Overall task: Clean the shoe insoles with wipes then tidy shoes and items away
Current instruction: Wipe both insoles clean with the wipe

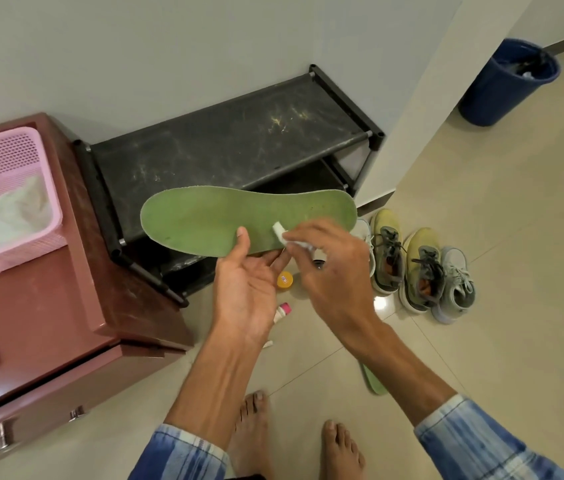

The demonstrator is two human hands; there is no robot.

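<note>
The wiping step is in hand. The left hand holds a green insole level in front of the shoe rack, its grip a pinch at the near edge, thumb on top and fingers underneath. The right hand has its grip closed round a folded white wipe, whose free end is pressed to the insole's top face near the middle. Just right of the shoe rack a row of shoes stands on the floor. A second insole lies on the floor well in front of the rack, partly hidden by the right forearm. A small jar with a yellow lid and a tube with a pink cap lie just in front of the rack, below the hands. A pink basket sits left of the rack, and a blue bin stands far to its right. The next move, I judge, calls for long strokes out to both ends, the pinch kept firm so the thin insole does not bend away. The other insole would follow, and putting shoes and items away comes later.
</note>
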